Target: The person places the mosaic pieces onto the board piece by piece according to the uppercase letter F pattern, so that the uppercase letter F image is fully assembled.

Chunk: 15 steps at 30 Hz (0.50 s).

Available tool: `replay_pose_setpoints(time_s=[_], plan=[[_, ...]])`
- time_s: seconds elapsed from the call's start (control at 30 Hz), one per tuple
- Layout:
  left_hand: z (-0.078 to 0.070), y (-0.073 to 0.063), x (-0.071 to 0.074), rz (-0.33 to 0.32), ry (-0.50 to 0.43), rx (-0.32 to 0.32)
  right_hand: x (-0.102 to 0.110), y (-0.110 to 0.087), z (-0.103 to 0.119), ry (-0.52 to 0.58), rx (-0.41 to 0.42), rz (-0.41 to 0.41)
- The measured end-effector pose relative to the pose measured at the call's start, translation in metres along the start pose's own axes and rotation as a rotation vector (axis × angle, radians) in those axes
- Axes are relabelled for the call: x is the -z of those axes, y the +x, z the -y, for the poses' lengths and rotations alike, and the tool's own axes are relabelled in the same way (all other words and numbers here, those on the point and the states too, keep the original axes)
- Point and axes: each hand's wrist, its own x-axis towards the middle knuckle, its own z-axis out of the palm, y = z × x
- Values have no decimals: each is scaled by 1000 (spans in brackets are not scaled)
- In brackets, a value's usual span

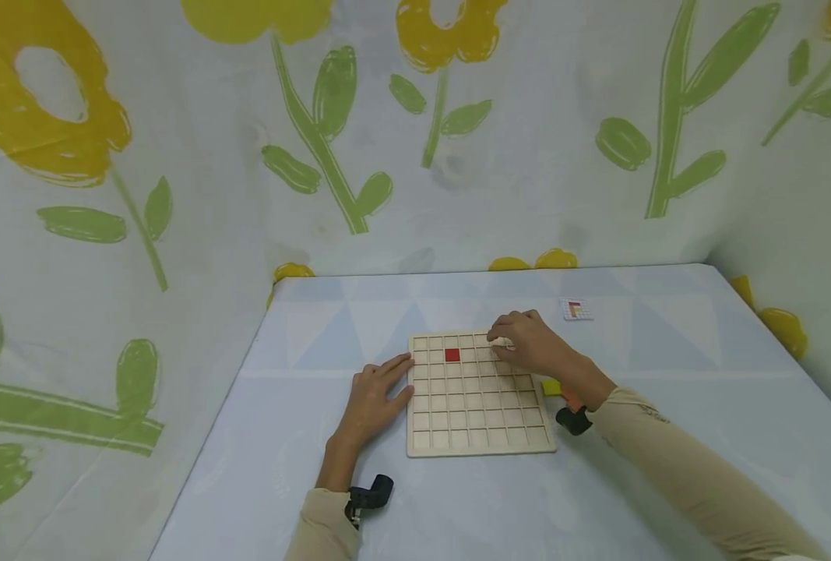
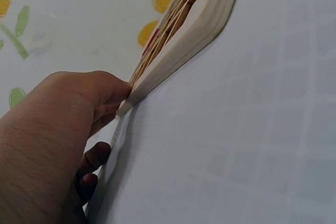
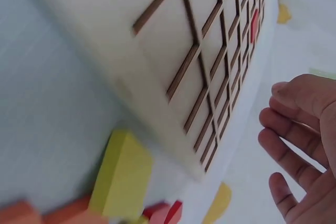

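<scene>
A square wooden grid board (image 1: 474, 401) lies on the table, a red tile (image 1: 452, 355) in one cell near its far edge. My left hand (image 1: 373, 397) touches the board's left side with fingertips and thumb; in the left wrist view its thumb meets the board's rim (image 2: 181, 40). Over the board's far right corner hovers my right hand (image 1: 534, 343), fingers loosely bent. No piece shows between those fingers (image 3: 286, 148) in the right wrist view. Beside the board's right edge are a yellow block (image 3: 121, 177) and orange blocks (image 3: 68, 212), partly hidden by the right forearm in the head view.
A small card with a coloured grid pattern (image 1: 576, 310) lies at the back right of the table. Red pieces (image 3: 163, 212) sit near the yellow block. Flower-printed cloth walls (image 1: 457, 195) stand behind the table and at its sides.
</scene>
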Motion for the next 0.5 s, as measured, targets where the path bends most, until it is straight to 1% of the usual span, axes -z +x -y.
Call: replay_pose_setpoints(time_s=[0.07,0.33,0.5], plan=[[0,0,0,-1,3,1,3,-6,-6,22,-31,-4],[-1,1,-2,-9,16,-1,10,-27,-30,37,-87,-42],[-3,1,-2,-25,14,-14,14,-33,-41,5,-139,-36]])
